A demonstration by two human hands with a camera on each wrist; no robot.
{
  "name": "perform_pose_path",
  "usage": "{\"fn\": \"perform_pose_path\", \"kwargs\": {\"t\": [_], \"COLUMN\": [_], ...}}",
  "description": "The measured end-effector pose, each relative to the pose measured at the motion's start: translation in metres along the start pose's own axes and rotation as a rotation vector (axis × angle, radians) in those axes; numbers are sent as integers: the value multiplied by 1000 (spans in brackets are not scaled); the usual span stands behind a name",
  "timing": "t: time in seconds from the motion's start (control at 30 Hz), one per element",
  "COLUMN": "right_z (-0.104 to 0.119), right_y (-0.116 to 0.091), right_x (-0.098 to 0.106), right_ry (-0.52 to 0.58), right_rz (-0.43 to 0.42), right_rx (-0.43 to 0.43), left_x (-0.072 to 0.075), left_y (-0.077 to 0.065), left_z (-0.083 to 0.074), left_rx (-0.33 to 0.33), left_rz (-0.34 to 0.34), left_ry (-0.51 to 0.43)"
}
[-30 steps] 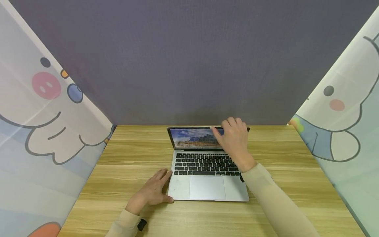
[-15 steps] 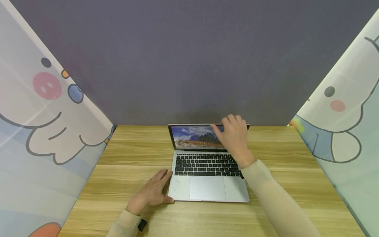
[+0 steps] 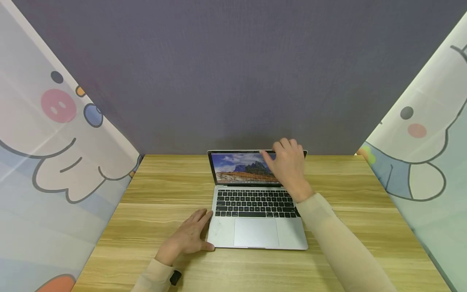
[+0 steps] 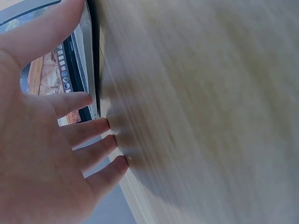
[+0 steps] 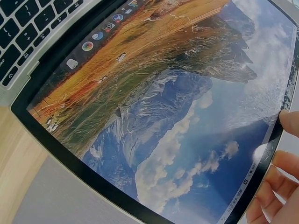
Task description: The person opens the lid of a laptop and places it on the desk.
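Observation:
A silver laptop (image 3: 256,232) with black keys lies with its lid raised, its lit screen (image 3: 240,167) showing a mountain picture. My right hand (image 3: 290,166) grips the top edge of the lid toward its right end. In the right wrist view the thumb (image 5: 290,122) lies on the front bezel and the other fingers curl behind the edge. Beside the base's left side rests my left hand (image 3: 187,235), its thumb at the front left corner and its index fingertip at the side edge. The left wrist view shows those fingertips (image 4: 120,162) down on the wood, spread apart.
The wooden table (image 3: 160,174) meets a dark grey panel (image 3: 233,81) close behind the lid. Cartoon-printed sheets (image 3: 47,134) stand along both sides. A small black item (image 3: 175,278) shows at the left cuff.
The lid has tilted farther back and its top edge has risen in view, with my right hand moving along on it. More of the screen shows. My left hand has stayed in place.

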State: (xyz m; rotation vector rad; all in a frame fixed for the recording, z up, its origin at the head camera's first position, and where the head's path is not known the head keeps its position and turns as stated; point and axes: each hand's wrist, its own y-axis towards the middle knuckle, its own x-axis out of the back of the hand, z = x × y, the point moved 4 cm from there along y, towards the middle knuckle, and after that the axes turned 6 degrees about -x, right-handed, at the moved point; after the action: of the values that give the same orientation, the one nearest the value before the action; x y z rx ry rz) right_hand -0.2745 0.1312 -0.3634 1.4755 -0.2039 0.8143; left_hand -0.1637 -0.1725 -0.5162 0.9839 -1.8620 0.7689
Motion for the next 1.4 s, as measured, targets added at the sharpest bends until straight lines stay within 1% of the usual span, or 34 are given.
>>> {"fn": "perform_pose_path", "kwargs": {"t": [0.3, 0.63, 0.93, 1.23, 1.4], "right_z": [-2, -4, -5, -7, -8], "right_y": [3, 6, 9, 13, 14], "right_x": [-3, -8, -11, -17, -21], "right_ry": [-14, -18, -5, -25, -32], "right_rz": [5, 13, 12, 47, 52], "right_rx": [7, -4, -2, -20, -24], "left_x": [0, -1, -1, -2, -3], "left_y": [-1, -1, -1, -1, -1], "left_z": [-1, 0, 1, 2, 2], "left_rx": [5, 12, 15, 12, 15], "left_rz": [8, 7, 10, 6, 6], "left_ry": [-7, -5, -7, 5, 1]}}
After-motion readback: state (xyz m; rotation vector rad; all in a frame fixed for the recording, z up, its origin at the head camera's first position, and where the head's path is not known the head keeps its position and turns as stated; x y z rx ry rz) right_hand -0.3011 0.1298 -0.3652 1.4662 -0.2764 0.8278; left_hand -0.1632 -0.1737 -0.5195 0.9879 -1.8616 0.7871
